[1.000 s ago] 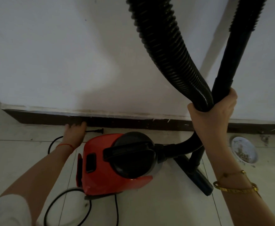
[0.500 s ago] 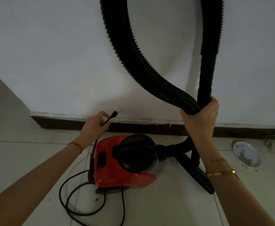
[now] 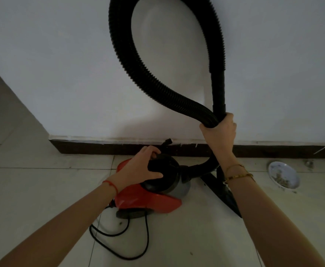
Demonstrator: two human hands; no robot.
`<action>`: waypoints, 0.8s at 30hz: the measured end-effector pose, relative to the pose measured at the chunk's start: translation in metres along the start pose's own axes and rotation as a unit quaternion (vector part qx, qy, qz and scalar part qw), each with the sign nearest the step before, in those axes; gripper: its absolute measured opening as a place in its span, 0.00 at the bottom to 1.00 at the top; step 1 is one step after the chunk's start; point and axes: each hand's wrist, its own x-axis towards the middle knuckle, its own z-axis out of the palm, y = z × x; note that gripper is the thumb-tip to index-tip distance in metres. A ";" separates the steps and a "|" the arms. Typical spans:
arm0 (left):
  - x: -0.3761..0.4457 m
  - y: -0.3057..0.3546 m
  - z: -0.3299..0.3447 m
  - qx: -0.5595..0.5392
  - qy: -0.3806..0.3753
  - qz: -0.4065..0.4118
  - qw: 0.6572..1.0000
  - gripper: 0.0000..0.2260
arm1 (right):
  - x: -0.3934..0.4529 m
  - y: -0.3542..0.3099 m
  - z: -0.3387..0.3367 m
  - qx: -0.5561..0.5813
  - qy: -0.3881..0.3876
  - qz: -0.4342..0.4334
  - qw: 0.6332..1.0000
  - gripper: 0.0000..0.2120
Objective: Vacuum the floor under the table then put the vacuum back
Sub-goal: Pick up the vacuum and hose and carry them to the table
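A red canister vacuum with a black domed top stands on the tiled floor by the wall. My left hand is closed over the black carry handle on top, and the cord's plug sticks out past its fingers. Above and to the right, my right hand grips the ribbed black hose and the upright wand together. The hose loops high against the wall. The wand's floor nozzle rests on the tiles right of the canister.
Loose black cord lies in loops on the floor in front of the vacuum. A white wall with a dark baseboard runs just behind it. A small dirty dish sits on the floor at the right.
My left hand picked the plug up from the floor by the baseboard and carried it right onto the vacuum's top handle. My right hand kept its hold on hose and wand.
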 end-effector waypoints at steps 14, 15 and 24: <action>0.012 -0.009 0.017 0.076 0.023 -0.047 0.996 0.16 | 0.003 0.007 -0.005 0.046 -0.045 0.005 0.998 0.22; 0.013 -0.010 0.017 0.083 0.018 -0.044 0.995 0.14 | 0.003 0.007 -0.006 0.050 -0.046 0.002 0.998 0.21; 0.024 -0.008 0.016 0.233 -0.024 -0.049 0.971 0.12 | 0.000 0.010 -0.005 0.050 -0.037 -0.025 0.998 0.17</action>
